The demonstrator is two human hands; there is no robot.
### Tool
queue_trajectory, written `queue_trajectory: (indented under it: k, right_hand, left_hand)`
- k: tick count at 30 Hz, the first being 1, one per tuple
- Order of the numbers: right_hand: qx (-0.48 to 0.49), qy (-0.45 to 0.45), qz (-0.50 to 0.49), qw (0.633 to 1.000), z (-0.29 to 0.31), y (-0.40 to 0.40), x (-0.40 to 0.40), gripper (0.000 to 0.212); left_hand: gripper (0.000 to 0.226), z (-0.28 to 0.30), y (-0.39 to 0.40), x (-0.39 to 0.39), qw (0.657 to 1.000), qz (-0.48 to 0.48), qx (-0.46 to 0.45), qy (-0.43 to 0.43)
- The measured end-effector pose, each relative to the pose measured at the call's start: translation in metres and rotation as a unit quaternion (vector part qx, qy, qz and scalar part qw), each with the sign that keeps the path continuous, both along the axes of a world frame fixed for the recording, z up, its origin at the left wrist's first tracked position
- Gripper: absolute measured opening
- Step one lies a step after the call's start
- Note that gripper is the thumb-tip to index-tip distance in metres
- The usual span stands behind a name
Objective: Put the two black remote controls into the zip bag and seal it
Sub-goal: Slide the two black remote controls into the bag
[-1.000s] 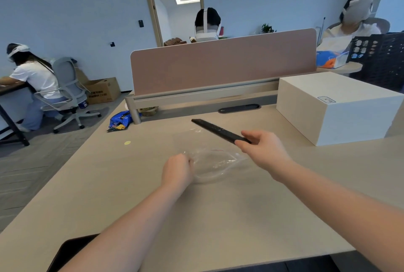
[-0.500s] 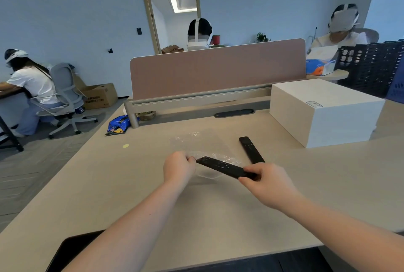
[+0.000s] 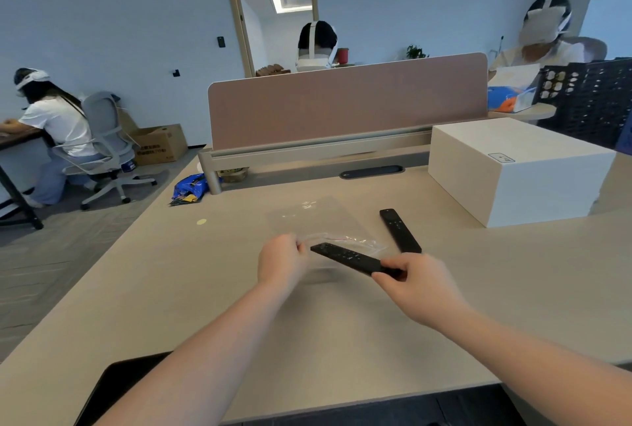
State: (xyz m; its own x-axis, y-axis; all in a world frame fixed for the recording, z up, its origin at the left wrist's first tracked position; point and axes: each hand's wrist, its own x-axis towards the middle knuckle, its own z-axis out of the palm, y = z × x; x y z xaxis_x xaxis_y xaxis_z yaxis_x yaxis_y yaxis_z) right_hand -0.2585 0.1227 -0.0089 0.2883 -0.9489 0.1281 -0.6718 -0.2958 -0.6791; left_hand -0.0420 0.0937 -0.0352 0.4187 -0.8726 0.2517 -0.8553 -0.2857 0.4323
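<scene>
At the near edge of the pale desk [image 3: 171, 288], two bare forearms reach forward from the bottom of the view. The right hand [image 3: 415, 283] sits right of centre, its fingers [image 3: 390, 275] closed in a pinch on the near right end of one black remote control [image 3: 345, 257]. This held remote lies with its long axis running from near right to far left, its free end pointing toward the left hand [image 3: 281, 259]. The left hand is just left of that tip, fingers closed on the edge of the clear zip bag [image 3: 342, 241], holding it up at what looks like the mouth. The remote's tip sits at or just inside the opening; the clear plastic makes it hard to tell which. The coming move is probably a slide along the remote's own axis, leftward and away.

Just beyond the right hand, the second black remote [image 3: 399, 230] lies flat on the desk, apart from the bag, its long axis running near to far and leaning slightly left. The right hand is the nearer one to it.

Farther right stands a white box [image 3: 519, 169]. Across the far edge runs a pinkish divider panel [image 3: 345, 104].
</scene>
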Motion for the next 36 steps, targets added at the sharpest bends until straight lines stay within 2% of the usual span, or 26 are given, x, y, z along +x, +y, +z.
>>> queue_trajectory:
  k: [4, 7, 12, 15, 21, 25, 29, 32, 36]
  right_hand:
    - [-0.01, -0.011, -0.012, 1.0, -0.012, -0.014, 0.017, 0.025]
    - [-0.009, -0.031, -0.014, 0.999, -0.021, -0.024, 0.037, 0.022]
    - [-0.009, -0.039, -0.017, 0.999, -0.045, -0.048, 0.074, 0.019]
    - [-0.01, -0.022, -0.018, 1.0, -0.054, -0.06, 0.092, 0.025]
    - [-0.009, 0.017, 0.012, 1.0, -0.058, -0.078, 0.112, 0.022]
    - [-0.001, 0.073, 0.027, 0.997, -0.057, -0.088, 0.118, 0.022]
    - [0.001, 0.118, 0.049, 0.992, -0.056, -0.094, 0.123, 0.013]
    - [-0.005, 0.133, 0.05, 0.99, -0.057, -0.097, 0.125, 0.024]
    - [-0.016, 0.137, 0.05, 0.989, -0.06, -0.101, 0.125, 0.017]
  left_hand:
    - [0.026, -0.005, 0.001, -0.004, 0.999, -0.032, -0.01, -0.026]
    - [0.022, -0.008, 0.003, -0.009, 0.997, -0.056, -0.024, -0.039]
    - [0.029, -0.01, 0.005, -0.013, 0.994, -0.085, -0.04, -0.058]
    - [0.029, -0.01, 0.005, -0.011, 0.992, -0.101, -0.042, -0.059]
    - [0.026, -0.016, 0.004, -0.002, 0.994, -0.102, -0.027, -0.026]
    - [0.025, -0.02, 0.005, 0.0, 0.995, -0.094, -0.02, -0.021]
    - [0.025, -0.023, 0.004, 0.002, 0.995, -0.096, -0.023, -0.014]
    - [0.025, -0.025, 0.003, 0.002, 0.995, -0.098, -0.016, -0.014]
    - [0.025, -0.024, 0.002, 0.005, 0.995, -0.102, -0.004, 0.003]
